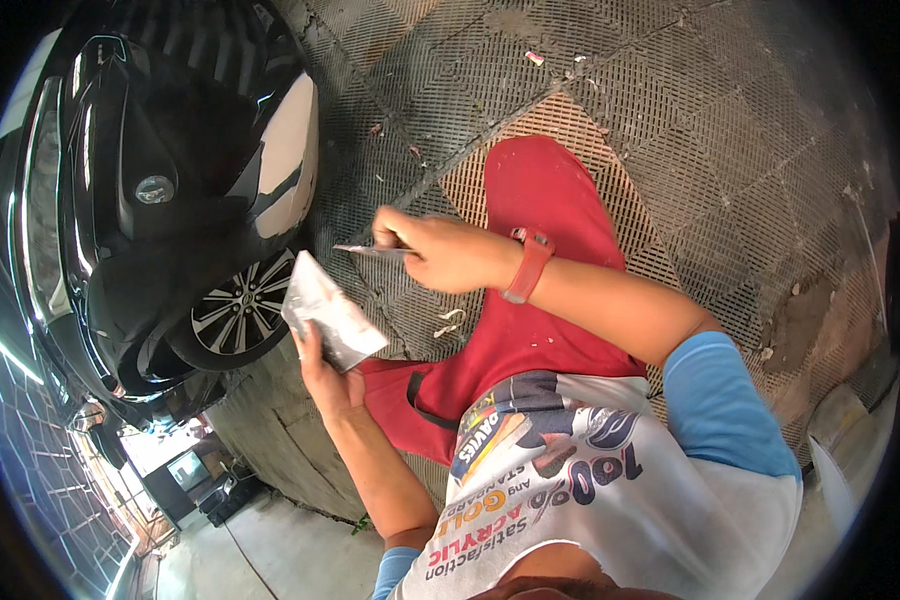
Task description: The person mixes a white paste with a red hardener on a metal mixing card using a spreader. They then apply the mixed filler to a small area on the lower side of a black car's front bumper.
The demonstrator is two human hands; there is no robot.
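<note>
My left hand [322,378] grips the lower edge of a flat rectangular putty board [355,338], its pale face smeared with white paste and catching the light. Closer to the middle, my right hand [440,252] is closed on a thin flat spreader [362,249], seen nearly edge-on and pointing left toward the board. A small gap separates the spreader from the board. Beyond both hands, on the left, stands a black car [200,130]. A pale beige patch [292,120] covers part of its body panel above the wheel [240,312].
Grey and tan grated mats [670,130] cover the floor, with pale scraps [450,322] scattered on them. My legs in red trousers [550,200] are folded beside the car. At lower left lies bare concrete [260,550], with dark objects [225,495] farther back.
</note>
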